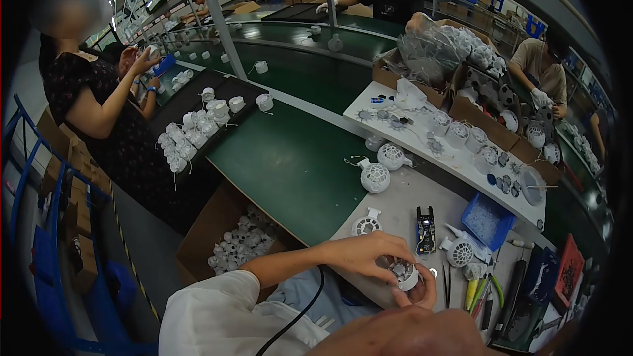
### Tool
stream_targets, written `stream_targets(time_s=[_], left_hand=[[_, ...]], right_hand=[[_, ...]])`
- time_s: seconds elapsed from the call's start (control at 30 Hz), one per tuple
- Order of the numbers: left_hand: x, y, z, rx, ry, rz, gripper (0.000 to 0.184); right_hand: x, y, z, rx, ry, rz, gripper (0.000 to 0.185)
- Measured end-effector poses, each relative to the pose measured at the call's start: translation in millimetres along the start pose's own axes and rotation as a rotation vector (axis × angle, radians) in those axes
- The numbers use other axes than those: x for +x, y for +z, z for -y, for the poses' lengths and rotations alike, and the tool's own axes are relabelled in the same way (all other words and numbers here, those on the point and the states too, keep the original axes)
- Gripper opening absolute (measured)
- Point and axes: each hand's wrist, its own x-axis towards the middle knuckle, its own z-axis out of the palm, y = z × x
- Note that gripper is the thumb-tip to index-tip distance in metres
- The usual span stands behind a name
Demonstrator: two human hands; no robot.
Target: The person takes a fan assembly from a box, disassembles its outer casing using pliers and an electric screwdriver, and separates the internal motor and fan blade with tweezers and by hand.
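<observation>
My left hand [369,254] is closed, its fingers gripping the top of a small white round plastic housing [409,281]. My right hand [425,295] wraps the same housing from below and the right. Something greyish sits in the housing's open face, too small to make out. Beside my left hand lies a white fan guard part [366,225] with a slotted face. A dark circuit board tool with a forked top [426,231] rests just beyond my hands. To the right are a white handheld fan body [459,250] and tweezers [447,285].
A blue bin [486,222] of small clear parts, pliers [496,290] and a red tray [568,270] stand right. A white shelf [422,115] bears fan parts. White housings [191,133] fill a black tray left, near a standing person [92,105]. A cardboard box [198,237] sits below.
</observation>
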Motion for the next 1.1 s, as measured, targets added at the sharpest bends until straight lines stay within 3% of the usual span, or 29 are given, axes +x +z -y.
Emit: stream_targets(time_s=[0.43, 0.67, 1.1], left_hand=[[9, -8, -3, 0.032, -0.005, 0.068, 0.043], [16, -5, -4, 0.105, 0.002, 0.028, 0.044], [14, 6, -4, 0.245, -0.008, -0.023, 0.045]], right_hand=[[-1, 9, 10, -0.070, -0.004, -0.051, 0.064], [3, 13, 6, -0.161, -0.104, -0.054, 0.061], [4, 15, 6, -0.191, -0.101, -0.098, 0.060]])
